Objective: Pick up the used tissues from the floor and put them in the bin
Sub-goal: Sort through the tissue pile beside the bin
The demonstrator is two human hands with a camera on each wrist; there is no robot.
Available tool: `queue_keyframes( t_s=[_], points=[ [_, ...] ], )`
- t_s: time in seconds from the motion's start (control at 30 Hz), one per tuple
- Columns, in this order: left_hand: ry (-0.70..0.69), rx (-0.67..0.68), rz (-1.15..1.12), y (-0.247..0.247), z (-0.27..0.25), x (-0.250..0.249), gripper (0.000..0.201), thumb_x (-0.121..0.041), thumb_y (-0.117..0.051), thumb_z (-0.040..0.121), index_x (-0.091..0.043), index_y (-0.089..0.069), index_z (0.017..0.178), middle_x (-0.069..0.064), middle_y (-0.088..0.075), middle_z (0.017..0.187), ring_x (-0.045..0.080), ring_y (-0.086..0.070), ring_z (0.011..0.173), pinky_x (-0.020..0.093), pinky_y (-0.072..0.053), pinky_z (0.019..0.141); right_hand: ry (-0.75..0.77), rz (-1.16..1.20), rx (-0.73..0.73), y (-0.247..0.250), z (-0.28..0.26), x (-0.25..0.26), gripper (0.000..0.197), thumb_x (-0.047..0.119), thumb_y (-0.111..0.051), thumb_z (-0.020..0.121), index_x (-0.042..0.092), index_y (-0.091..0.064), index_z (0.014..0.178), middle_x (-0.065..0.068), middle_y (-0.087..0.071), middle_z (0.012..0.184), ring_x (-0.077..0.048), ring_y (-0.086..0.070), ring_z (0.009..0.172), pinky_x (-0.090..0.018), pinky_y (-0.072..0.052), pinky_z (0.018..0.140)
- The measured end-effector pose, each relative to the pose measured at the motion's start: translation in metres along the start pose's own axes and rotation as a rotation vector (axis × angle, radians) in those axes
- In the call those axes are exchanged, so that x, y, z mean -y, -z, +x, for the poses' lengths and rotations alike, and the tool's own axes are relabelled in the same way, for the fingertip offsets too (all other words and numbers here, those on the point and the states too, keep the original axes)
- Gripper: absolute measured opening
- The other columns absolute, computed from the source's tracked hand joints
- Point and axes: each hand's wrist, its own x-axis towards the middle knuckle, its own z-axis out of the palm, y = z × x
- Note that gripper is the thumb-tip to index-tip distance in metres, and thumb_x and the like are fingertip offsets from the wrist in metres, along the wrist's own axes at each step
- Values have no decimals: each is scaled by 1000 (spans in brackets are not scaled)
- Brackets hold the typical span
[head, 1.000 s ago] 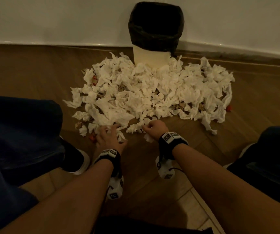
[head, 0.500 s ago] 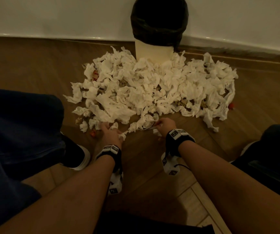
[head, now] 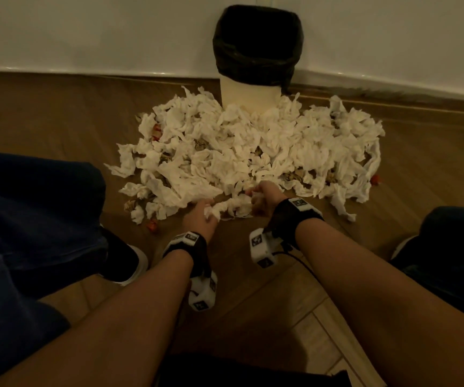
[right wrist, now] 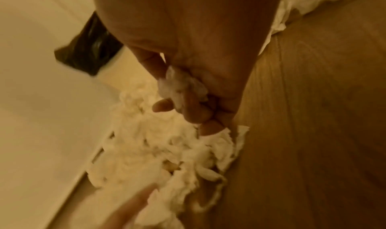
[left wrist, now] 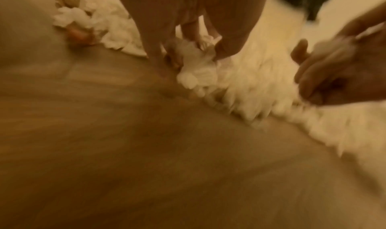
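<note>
Left hand, right hand gripping tissues, one bin

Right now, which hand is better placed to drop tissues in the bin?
Probably the right hand: it already grips tissue and sits nearer the bin than the left hand, which also holds some.

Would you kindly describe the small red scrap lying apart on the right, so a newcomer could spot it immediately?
Start at the cream bin with the black plastic liner against the white wall, then look down to the wide heap of crumpled white tissues on the brown wooden floor. Follow the heap to its far right edge: the small red scrap sits there on bare floor. Unlike the white tissues beside it, it is red and tiny.
</note>
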Motion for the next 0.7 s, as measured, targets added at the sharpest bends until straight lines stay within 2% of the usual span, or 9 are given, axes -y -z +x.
queue_keyframes(
  t_s=[0.07,0.1,0.2,0.27,0.4,0.5,0.57,0.63,0.7],
  points=[
    [-45,-62,-60,5,10,-15,37,-12,-46,93,-13,-52,130,14,-54,130,29,-51,118,34,-42,96,3,181,10,-2,-12,16,30,9,-25,96,7,-53,85,-1,-39,42,-11,-32,34,-24,-29,45],
    [-58,-92,-96,10,14,-23,37,-11,-45,93,-12,-54,129,14,-55,130,28,-52,117,32,-43,94,21,209,15,-4,-19,24,29,7,-25,98,4,-53,94,-4,-42,47,-12,-34,36,-26,-30,47],
    [-94,-157,-229,27,24,-44,35,-5,-41,92,-11,-64,117,9,-61,119,21,-60,89,20,-44,73,123,203,20,-7,-40,47,28,0,-34,98,-1,-49,122,-13,-44,100,-17,-39,61,-27,-36,53],
    [-101,-182,-356,40,28,-58,33,-4,-38,93,-12,-67,106,2,-59,106,12,-52,71,20,-43,62,196,195,51,-6,-52,59,33,-5,-34,97,-3,-48,127,-13,-41,111,-18,-43,68,-24,-40,55],
    [-48,-146,-710,69,28,-93,26,0,-36,93,-10,-60,87,-1,-53,80,15,-47,68,23,-41,63,323,165,62,1,-75,77,44,-16,-28,94,-4,-44,133,-9,-48,84,-15,-44,66,-22,-40,57],
    [51,-47,-1006,97,24,-119,26,0,-38,89,-11,-51,69,6,-45,67,19,-42,62,30,-37,68,344,180,16,5,-95,96,35,-2,-28,96,5,-51,123,-2,-39,68,-10,-31,52,-20,-25,45],
    [-42,-43,-1014,112,18,-133,26,-18,-40,94,-12,-53,72,4,-44,66,17,-40,61,30,-37,66,354,204,4,8,-112,111,24,13,-32,98,10,-54,108,2,-34,60,-9,-25,46,-21,-19,40],
    [-191,-139,-878,126,10,-146,30,-33,-38,98,-10,-56,90,1,-45,66,14,-40,58,26,-36,57,404,197,-10,10,-131,125,24,18,-31,97,13,-55,100,2,-32,59,-10,-22,47,-23,-18,45],
    [-283,-205,-813,140,3,-159,31,-28,-39,99,-5,-53,115,1,-47,69,13,-41,57,25,-36,53,475,210,-37,9,-150,137,26,16,-28,97,12,-53,101,1,-33,61,-11,-22,50,-25,-17,50]
  ],
)
